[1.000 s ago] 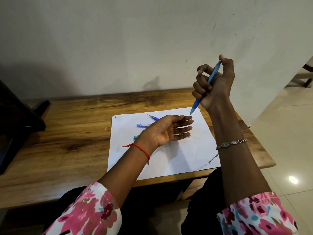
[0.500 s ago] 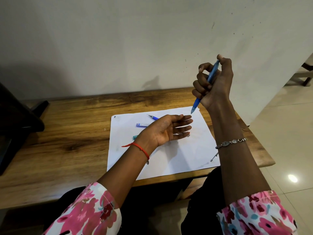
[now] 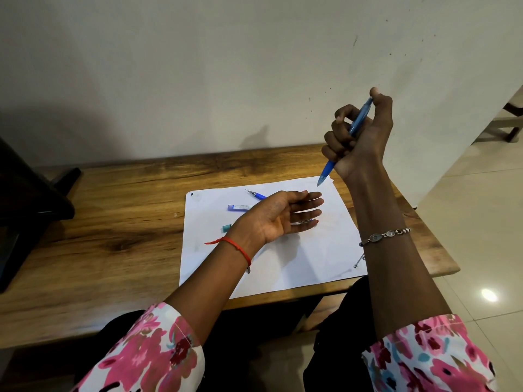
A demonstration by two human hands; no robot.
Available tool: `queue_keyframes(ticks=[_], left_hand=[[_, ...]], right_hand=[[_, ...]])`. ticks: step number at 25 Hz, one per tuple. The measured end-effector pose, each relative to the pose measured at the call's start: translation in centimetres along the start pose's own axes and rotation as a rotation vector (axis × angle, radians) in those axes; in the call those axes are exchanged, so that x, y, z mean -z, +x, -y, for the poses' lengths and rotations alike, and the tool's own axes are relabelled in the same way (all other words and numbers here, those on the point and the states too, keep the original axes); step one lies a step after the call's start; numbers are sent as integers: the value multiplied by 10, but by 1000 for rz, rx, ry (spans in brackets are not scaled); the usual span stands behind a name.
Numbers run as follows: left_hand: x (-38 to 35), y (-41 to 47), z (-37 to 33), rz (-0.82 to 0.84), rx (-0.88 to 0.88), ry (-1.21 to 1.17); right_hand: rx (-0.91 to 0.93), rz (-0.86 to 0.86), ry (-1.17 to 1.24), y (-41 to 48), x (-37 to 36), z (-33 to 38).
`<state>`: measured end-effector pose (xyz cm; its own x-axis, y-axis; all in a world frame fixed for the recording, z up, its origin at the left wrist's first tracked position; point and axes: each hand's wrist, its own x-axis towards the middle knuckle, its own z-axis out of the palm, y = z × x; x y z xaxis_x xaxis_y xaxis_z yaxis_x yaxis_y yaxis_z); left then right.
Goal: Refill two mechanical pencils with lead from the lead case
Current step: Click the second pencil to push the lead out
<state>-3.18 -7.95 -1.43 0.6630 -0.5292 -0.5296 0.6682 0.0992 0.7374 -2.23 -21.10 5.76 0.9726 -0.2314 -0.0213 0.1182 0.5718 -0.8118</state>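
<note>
Head view: my right hand (image 3: 359,137) gripping translucent blue pencil (image 3: 343,142) tip-down, thumb capping its top; left hand (image 3: 278,219) hovering palm-up, grip open.

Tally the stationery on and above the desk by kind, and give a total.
Mechanical pencils: 2, a blue pencil gripped in the right hand and a second pencil lying on the paper.
Lead case: 1, the blue lead case.
Teal piece, kind unclear: 1.
White paper sheet: 1.
Total: 5.
</note>
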Motion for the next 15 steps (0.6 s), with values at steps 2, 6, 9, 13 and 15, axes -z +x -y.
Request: queue_keyframes(ticks=[2,6,9,13,15], left_hand=[[0,0,0,-2,2,1],[0,0,-1,0,1,1],[0,-1,-1,4,-10,1],[0,-1,-1,16,-18,4],[0,-1,-1,20,-21,2]], right_hand=[[-6,-3,1,1,0,0],[-21,27,-47,3,1,0],[-29,49,-64,4,2,-2],[-37,39,-7,4,4,0],[-29,18,16,5,5,0]])
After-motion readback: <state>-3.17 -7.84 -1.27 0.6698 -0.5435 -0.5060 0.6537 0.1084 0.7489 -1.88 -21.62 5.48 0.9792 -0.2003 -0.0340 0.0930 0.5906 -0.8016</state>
